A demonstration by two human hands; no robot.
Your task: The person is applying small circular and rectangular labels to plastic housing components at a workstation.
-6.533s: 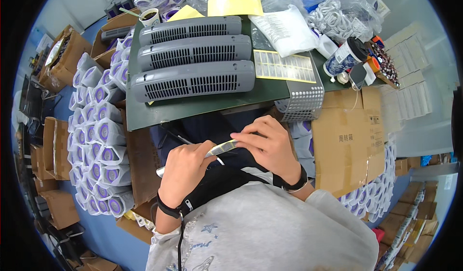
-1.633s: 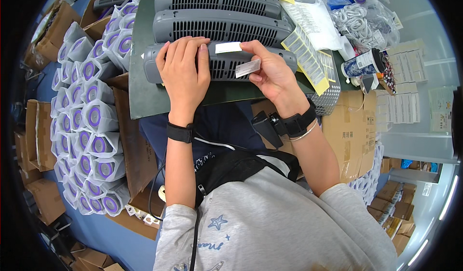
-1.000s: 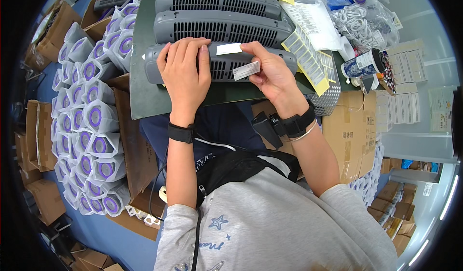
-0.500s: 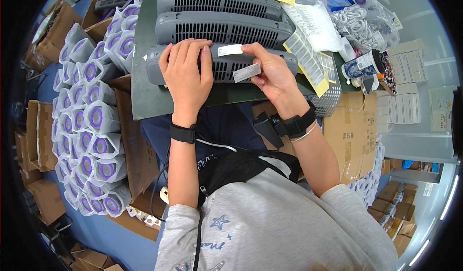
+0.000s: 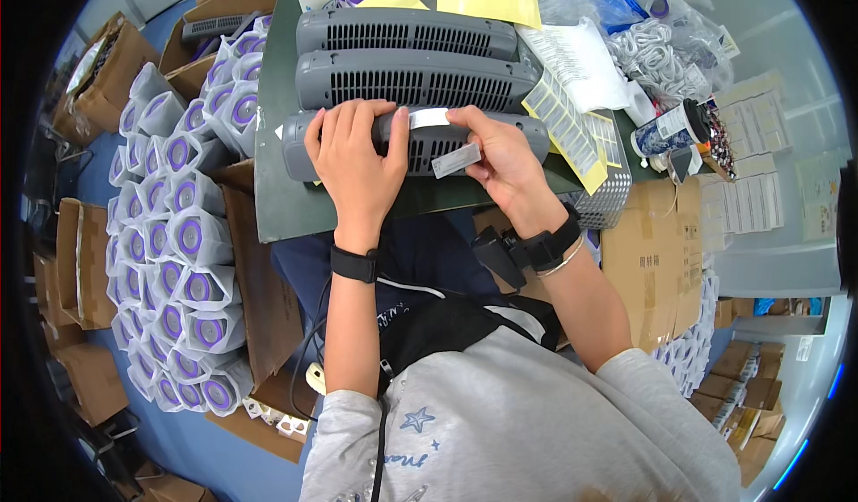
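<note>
- The white label (image 5: 429, 118) lies along the upper face of the nearest grey casing (image 5: 423, 149), its right end under the right fingertips; whether it is stuck cannot be told.
- Since half a second ago, the left thumb has moved in to the label's left end, where a gap showed before. Both ends now have a fingertip at them, which I judge steadies the label for lining up.
- The left hand (image 5: 357, 158) has a wide grip, its fingers laid over the casing toward the far edge.
- The right hand (image 5: 505, 162) has a narrow grip, holding a second label (image 5: 457, 160) that hangs in front of the vents, apart from the first. It seems the first placing is unfinished.
- The casing rests along the near edge of the tabletop (image 5: 286, 202), and two more casings, the middle one (image 5: 420, 82) and the far one (image 5: 407, 33), lie behind it, unmoved on the tabletop.
- To the right, the yellow-edged label sheet (image 5: 567, 131) lies slanted, as it did moments ago.
- The view has tilted, bringing the paper cup (image 5: 315, 3) at the far left more fully into sight.
</note>
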